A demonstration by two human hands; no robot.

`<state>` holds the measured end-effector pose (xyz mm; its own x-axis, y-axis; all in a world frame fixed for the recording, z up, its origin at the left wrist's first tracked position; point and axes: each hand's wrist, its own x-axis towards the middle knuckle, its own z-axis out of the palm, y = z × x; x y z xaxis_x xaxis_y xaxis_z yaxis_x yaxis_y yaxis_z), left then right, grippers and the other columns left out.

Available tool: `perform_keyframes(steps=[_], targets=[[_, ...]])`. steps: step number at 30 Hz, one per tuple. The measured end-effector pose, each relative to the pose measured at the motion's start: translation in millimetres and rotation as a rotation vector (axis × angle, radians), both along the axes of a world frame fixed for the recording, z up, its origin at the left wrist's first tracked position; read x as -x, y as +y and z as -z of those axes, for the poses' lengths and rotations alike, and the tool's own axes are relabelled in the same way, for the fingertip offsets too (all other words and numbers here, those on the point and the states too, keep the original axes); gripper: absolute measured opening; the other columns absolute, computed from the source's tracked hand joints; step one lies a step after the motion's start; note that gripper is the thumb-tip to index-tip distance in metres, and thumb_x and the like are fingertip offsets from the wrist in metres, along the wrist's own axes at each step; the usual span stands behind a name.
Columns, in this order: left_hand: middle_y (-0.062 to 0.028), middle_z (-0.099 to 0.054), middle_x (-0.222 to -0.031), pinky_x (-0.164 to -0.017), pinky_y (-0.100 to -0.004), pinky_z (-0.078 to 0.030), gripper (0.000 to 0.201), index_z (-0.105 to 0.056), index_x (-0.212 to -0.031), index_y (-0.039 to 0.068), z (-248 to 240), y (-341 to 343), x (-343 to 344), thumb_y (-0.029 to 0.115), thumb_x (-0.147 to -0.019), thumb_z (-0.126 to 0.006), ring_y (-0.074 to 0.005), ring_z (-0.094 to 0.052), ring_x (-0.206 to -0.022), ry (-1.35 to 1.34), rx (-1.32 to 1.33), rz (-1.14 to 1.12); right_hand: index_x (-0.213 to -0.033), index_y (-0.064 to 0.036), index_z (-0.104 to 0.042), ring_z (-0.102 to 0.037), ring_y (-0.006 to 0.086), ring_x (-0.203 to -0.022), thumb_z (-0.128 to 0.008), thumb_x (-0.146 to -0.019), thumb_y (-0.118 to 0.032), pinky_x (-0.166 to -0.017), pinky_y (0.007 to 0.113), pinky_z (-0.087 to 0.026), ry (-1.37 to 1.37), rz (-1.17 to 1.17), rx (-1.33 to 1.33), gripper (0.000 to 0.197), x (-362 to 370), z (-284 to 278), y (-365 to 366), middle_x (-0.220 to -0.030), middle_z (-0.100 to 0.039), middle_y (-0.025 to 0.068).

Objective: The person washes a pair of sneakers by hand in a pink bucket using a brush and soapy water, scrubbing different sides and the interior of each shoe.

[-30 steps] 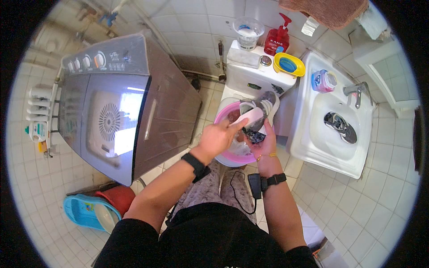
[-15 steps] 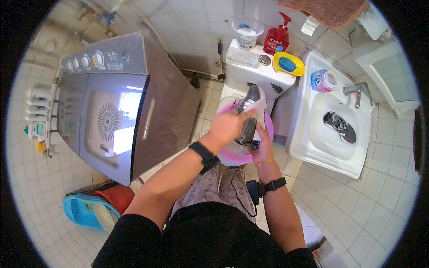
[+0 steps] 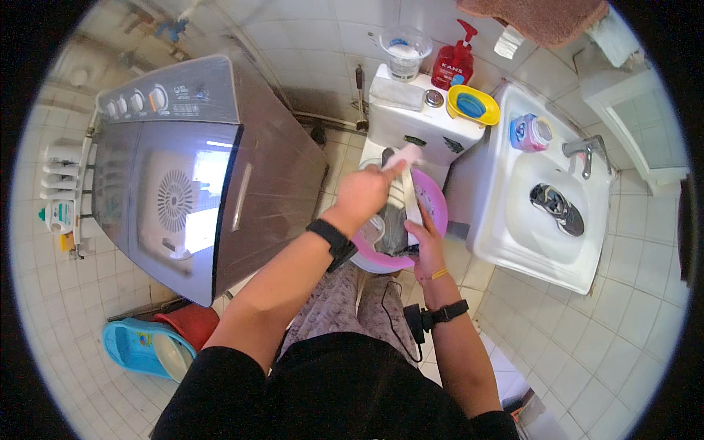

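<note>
Tiled bathroom, pink basin [image 3: 433, 213] on toilet. Right hand [image 3: 427, 246] steadies a grey shoe [image 3: 396, 220] over the basin, fingers wrapped; left hand [image 3: 363, 194] clenches a pink brush [image 3: 403, 155] for scrubbing.

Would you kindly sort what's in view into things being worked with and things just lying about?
In use: left hand, pink brush, right hand, grey shoe, pink basin.
Lying about: washing machine, red pump bottle, shoe in the sink, blue slipper.
</note>
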<state>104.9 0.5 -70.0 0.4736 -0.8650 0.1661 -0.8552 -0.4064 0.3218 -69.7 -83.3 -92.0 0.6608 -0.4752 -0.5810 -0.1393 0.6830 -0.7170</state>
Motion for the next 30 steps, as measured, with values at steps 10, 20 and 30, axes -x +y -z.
perform_keyframes(steps=[10,20,30], targets=[[-0.0121,-0.058,-0.069,-0.050,-0.0422,-0.053,0.060,-0.052,-0.145,0.037,2,35,35,0.017,-0.089,-0.061,-0.0307,-0.062,-0.053,0.099,-0.019,0.059,-0.153,-0.0039,-0.040,-0.053,0.0196,-0.124,-0.069,-0.086,-0.015,-0.107,0.032,-0.039,0.076,0.030,0.069,0.073,0,1,-15,-0.142,-0.054,0.0101],[-0.0125,-0.062,-0.073,-0.049,-0.0428,-0.052,0.057,-0.053,-0.145,0.031,-2,27,15,0.013,-0.091,-0.058,-0.0307,-0.063,-0.055,0.030,-0.040,0.064,-0.149,-0.0061,-0.048,-0.051,0.0189,-0.129,-0.070,-0.088,-0.014,-0.111,0.032,-0.035,0.084,0.026,0.062,0.065,13,10,-9,-0.143,-0.056,0.0077],[-0.0197,-0.070,-0.089,-0.058,-0.0459,-0.055,0.055,-0.052,-0.145,0.031,34,-7,-19,0.012,-0.093,-0.055,-0.0360,-0.069,-0.068,0.230,-0.169,-0.150,-0.150,-0.0059,-0.046,-0.050,0.0194,-0.130,-0.069,-0.086,-0.009,-0.110,0.032,-0.037,-0.024,-0.024,0.044,0.068,19,7,-4,-0.148,-0.051,0.0089]])
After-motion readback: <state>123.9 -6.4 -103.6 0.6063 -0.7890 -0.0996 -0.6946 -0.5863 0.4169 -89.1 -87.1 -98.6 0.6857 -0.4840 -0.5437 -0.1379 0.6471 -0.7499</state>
